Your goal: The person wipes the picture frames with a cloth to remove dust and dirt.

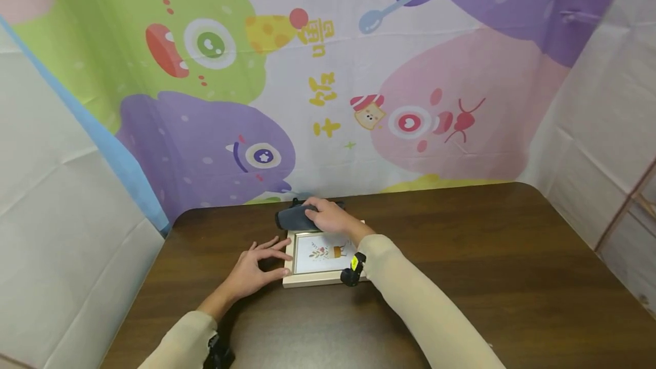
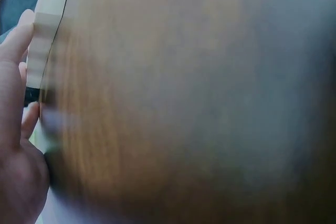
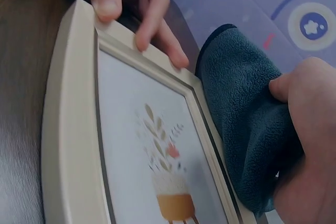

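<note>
A cream picture frame lies on the table, its picture showing a potted plant with a red flower. My right hand grips a dark blue-grey cloth at the frame's far edge. In the right wrist view the cloth is bunched under the fingers and lies against the frame's side. My left hand rests on the frame's left side, fingers spread and fairly straight, fingertips touching the border. The right forearm covers the frame's right part. Only part of the left hand shows in the left wrist view.
The dark brown wooden table stretches out on both sides of the frame. Behind it hangs a curtain printed with cartoon monsters. A small black object shows behind the cloth, mostly hidden.
</note>
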Available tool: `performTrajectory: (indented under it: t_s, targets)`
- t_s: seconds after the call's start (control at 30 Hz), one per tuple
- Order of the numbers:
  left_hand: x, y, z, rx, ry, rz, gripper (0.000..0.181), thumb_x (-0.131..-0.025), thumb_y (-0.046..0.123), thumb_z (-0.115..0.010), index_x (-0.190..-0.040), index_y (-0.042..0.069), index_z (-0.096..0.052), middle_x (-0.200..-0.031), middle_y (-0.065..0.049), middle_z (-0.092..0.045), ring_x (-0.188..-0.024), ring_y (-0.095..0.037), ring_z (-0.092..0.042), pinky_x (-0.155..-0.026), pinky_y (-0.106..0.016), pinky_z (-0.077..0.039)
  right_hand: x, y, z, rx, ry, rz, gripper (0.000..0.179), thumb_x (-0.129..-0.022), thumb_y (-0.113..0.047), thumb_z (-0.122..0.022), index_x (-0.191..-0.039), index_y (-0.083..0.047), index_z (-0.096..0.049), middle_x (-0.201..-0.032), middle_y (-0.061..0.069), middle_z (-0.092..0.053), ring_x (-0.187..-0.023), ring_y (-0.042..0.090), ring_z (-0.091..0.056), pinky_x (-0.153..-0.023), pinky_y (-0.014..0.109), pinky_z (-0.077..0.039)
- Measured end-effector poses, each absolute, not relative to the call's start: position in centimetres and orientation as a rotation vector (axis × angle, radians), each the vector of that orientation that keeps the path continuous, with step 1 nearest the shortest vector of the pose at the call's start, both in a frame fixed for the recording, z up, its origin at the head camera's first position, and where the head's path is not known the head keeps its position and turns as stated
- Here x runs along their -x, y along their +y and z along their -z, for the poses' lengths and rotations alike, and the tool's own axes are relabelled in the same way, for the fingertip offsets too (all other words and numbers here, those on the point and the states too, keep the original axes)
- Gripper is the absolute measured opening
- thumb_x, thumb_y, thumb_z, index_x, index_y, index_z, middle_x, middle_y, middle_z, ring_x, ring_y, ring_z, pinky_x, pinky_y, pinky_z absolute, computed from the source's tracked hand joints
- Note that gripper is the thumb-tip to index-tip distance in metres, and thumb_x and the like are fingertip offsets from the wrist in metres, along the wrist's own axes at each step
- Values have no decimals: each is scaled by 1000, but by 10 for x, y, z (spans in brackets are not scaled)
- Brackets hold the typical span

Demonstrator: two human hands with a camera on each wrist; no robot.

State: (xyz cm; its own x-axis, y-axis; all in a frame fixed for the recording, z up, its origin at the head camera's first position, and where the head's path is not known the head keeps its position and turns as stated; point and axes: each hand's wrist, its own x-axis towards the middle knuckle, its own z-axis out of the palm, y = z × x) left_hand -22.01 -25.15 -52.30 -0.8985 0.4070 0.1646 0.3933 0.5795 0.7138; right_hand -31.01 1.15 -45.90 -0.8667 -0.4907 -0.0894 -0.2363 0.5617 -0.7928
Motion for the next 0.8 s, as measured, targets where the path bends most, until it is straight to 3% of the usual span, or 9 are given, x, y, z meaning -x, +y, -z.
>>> performTrajectory:
  t_s: [0.2, 0.5, 0.8]
  targets:
    - [220, -250, 523, -716, 2786, -1245, 26, -97, 28, -90, -123, 26, -87, -164, -8, -66, -163, -51, -48, -127, -94, -12, 308, 3, 460, 613, 2497, 1176, 47, -121, -29, -45, -163, -11, -57, -170, 20, -57, -158, 42, -56, -131, 61, -44]
    - [219, -249, 520, -701, 2782, -1240, 26, -97, 27, -90, -123, 25, -87, -165, -9, -65, -163, -50, -48, -127, -93, -12, 309, 7, 458, 601, 2498, 1157, 49, -122, -30, -44, -166, -10, -53, -175, 19, -52, -167, 42, -45, -138, 62, -36]
    - [219, -250, 521, -697, 2810, -1221, 26, -96, 27, -91, -121, 24, -87, -163, -9, -67, -162, -50, -50, -126, -94, -14, 311, 21, 459, 623, 2497, 1142, 49, -122, -30, -43, -166, -9, -53, -175, 20, -52, -166, 43, -47, -137, 62, -37]
